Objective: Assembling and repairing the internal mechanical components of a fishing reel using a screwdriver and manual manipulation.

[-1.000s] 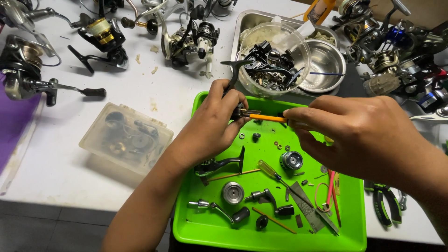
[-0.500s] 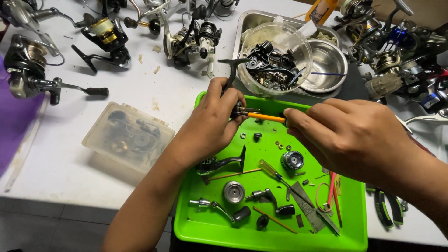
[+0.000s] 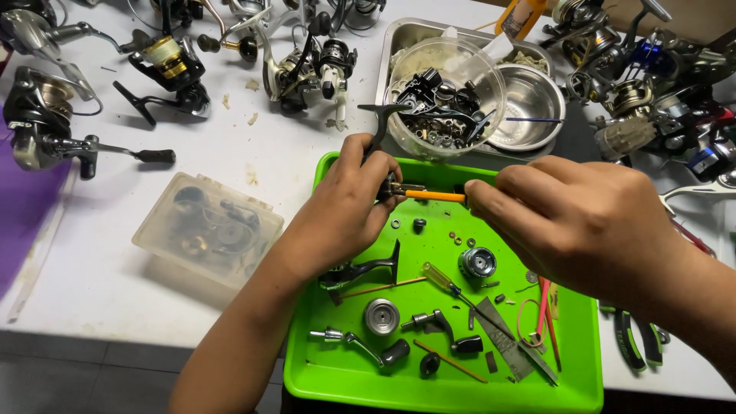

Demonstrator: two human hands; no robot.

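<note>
Left to right: a clouded plastic parts box [image 3: 205, 228] is lying on the white table [image 3: 115, 307]. The left hand [image 3: 341, 211] is curling its fingers tightly around a dark reel part [image 3: 377, 130], held over the green tray [image 3: 360, 383]. The right hand [image 3: 575, 218] is pinching the orange-shafted screwdriver [image 3: 433, 195], its tip meeting the part. Keeping the shaft in line with the screw, the part braced, would seem to guard against slipping.
</note>
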